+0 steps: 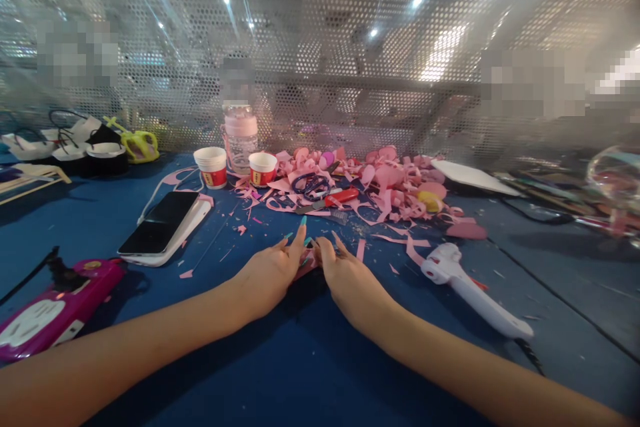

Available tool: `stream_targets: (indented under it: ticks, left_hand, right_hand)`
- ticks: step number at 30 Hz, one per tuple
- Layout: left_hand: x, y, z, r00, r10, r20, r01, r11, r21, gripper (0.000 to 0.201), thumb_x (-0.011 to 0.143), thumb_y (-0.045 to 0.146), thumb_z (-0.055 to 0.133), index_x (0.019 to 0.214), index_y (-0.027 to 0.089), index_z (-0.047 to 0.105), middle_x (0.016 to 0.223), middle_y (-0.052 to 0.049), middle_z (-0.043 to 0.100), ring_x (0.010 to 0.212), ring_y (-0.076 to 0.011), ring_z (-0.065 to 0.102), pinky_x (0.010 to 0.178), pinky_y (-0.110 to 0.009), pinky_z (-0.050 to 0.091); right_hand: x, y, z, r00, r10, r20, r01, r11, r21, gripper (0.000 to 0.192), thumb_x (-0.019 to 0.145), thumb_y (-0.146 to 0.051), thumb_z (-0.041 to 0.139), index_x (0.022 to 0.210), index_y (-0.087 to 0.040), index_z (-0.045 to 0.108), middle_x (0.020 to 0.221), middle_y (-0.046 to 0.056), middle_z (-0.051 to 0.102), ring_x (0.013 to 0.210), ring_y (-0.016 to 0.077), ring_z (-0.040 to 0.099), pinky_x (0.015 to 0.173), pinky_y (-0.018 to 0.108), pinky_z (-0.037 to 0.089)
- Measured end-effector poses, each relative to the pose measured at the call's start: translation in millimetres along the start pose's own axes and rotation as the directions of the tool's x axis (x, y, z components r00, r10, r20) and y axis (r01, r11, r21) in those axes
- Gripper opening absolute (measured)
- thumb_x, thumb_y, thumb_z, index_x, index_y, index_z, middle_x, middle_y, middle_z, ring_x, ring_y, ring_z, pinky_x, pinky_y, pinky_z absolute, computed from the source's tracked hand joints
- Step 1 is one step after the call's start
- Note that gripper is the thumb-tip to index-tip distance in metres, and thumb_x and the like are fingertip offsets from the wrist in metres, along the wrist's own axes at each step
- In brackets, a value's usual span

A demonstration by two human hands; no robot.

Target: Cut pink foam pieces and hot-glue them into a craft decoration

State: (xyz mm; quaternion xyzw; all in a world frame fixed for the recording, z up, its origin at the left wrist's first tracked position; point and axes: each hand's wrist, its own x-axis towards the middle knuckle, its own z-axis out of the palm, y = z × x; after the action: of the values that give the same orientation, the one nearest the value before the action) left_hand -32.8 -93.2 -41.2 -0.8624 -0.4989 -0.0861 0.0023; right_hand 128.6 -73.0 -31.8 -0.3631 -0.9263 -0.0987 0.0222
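My left hand and my right hand meet at the middle of the blue table. Between their fingertips they pinch a small pink piece, mostly hidden by the fingers. My nails are painted teal. A white glue gun lies just right of my right hand. Behind the hands spreads a heap of pink scraps, with scissors and a red-handled cutter lying in it.
A phone on a white case lies to the left, a pink power strip at the near left. Two paper cups and a pink bottle stand at the back. A perforated metal screen closes off the far side.
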Motion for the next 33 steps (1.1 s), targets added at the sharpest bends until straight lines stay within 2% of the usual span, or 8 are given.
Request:
stream_targets:
  ticks: [3, 7, 11, 15, 18, 23, 29, 33]
  left_hand:
    - [-1.1, 3.1, -0.5, 0.998, -0.049, 0.024, 0.05, 0.999, -0.009, 0.082, 0.067, -0.003, 0.04, 0.135, 0.001, -0.005, 0.113, -0.022, 0.057, 0.104, -0.0239, 0.055, 0.079, -0.032, 0.048]
    - [-3.2, 4.3, 0.7, 0.997, -0.071, 0.009, 0.071, 0.996, -0.051, 0.083, 0.072, 0.0, 0.04, 0.135, 0.003, -0.014, 0.107, -0.019, 0.061, 0.095, -0.0224, 0.061, 0.075, -0.032, 0.05]
    - [-4.6, 3.8, 2.4, 0.997, -0.072, -0.03, 0.07, 0.996, -0.063, 0.084, 0.074, 0.001, 0.039, 0.132, 0.005, -0.022, 0.103, -0.017, 0.063, 0.096, -0.0215, 0.061, 0.075, -0.032, 0.05]
    - [-3.7, 3.3, 5.2, 0.997, -0.031, -0.076, 0.029, 0.999, -0.033, 0.085, 0.073, 0.001, 0.038, 0.131, 0.003, -0.023, 0.105, -0.015, 0.063, 0.101, -0.0195, 0.058, 0.086, -0.033, 0.046]
    - [-2.2, 2.6, 7.5, 0.997, 0.024, -0.077, -0.022, 0.999, 0.029, 0.082, 0.072, 0.0, 0.037, 0.132, 0.0, -0.019, 0.104, -0.015, 0.063, 0.097, -0.0174, 0.06, 0.095, -0.035, 0.039]
    - [-1.8, 2.2, 8.6, 0.997, 0.03, -0.07, -0.028, 0.999, 0.027, 0.079, 0.069, 0.0, 0.037, 0.134, -0.001, -0.01, 0.105, -0.016, 0.063, 0.096, -0.0166, 0.06, 0.096, -0.034, 0.037]
    - [-5.9, 7.8, 7.1, 0.999, 0.034, -0.037, -0.033, 0.999, 0.016, 0.077, 0.068, 0.001, 0.039, 0.134, -0.002, 0.0, 0.106, -0.017, 0.062, 0.105, -0.0193, 0.056, 0.098, -0.035, 0.036]
    - [-8.7, 11.3, 9.3, 0.998, -0.01, -0.061, 0.01, 1.0, 0.001, 0.071, 0.073, 0.004, 0.039, 0.134, -0.001, 0.003, 0.105, -0.018, 0.062, 0.112, -0.0241, 0.049, 0.09, -0.038, 0.043]
  right_hand:
    - [-1.0, 0.6, 2.5, 1.0, 0.01, -0.016, -0.01, 1.0, 0.004, 0.053, 0.058, 0.01, 0.037, 0.11, 0.003, 0.042, 0.097, 0.019, 0.064, 0.09, 0.0191, 0.063, 0.105, 0.035, 0.026]
    - [-2.4, 0.6, 2.7, 0.998, 0.031, -0.047, -0.028, 0.996, 0.079, 0.052, 0.062, 0.01, 0.035, 0.114, 0.006, 0.038, 0.096, 0.019, 0.065, 0.092, 0.0182, 0.062, 0.104, 0.035, 0.028]
    - [-3.8, 0.2, 4.8, 0.985, 0.123, -0.118, -0.105, 0.983, 0.149, 0.05, 0.067, 0.008, 0.035, 0.116, 0.0, 0.039, 0.102, 0.019, 0.064, 0.096, 0.0178, 0.061, 0.093, 0.031, 0.042]
    - [-3.9, -1.0, 6.5, 0.981, 0.12, -0.155, -0.109, 0.991, 0.073, 0.056, 0.066, 0.007, 0.037, 0.122, -0.003, 0.039, 0.112, 0.019, 0.059, 0.101, 0.0192, 0.059, 0.086, 0.028, 0.048]
    - [-2.8, -2.3, 6.6, 0.984, 0.111, -0.138, -0.115, 0.993, -0.023, 0.054, 0.067, 0.008, 0.036, 0.119, 0.0, 0.045, 0.11, 0.021, 0.059, 0.099, 0.0202, 0.06, 0.09, 0.028, 0.045]
    - [-2.5, -4.2, 5.5, 0.992, 0.049, -0.117, -0.061, 0.993, -0.103, 0.052, 0.067, 0.009, 0.034, 0.115, 0.001, 0.051, 0.118, 0.024, 0.053, 0.103, 0.0242, 0.057, 0.098, 0.037, 0.038]
    - [-6.3, -7.1, -1.3, 0.995, 0.049, -0.083, -0.056, 0.996, -0.076, 0.058, 0.062, 0.01, 0.036, 0.119, 0.007, 0.045, 0.113, 0.025, 0.056, 0.098, 0.0224, 0.06, 0.092, 0.029, 0.043]
    - [-7.6, -8.0, -3.2, 0.994, 0.072, -0.083, -0.075, 0.996, -0.038, 0.057, 0.062, 0.008, 0.036, 0.118, 0.006, 0.045, 0.111, 0.024, 0.058, 0.095, 0.0217, 0.061, 0.087, 0.027, 0.047]
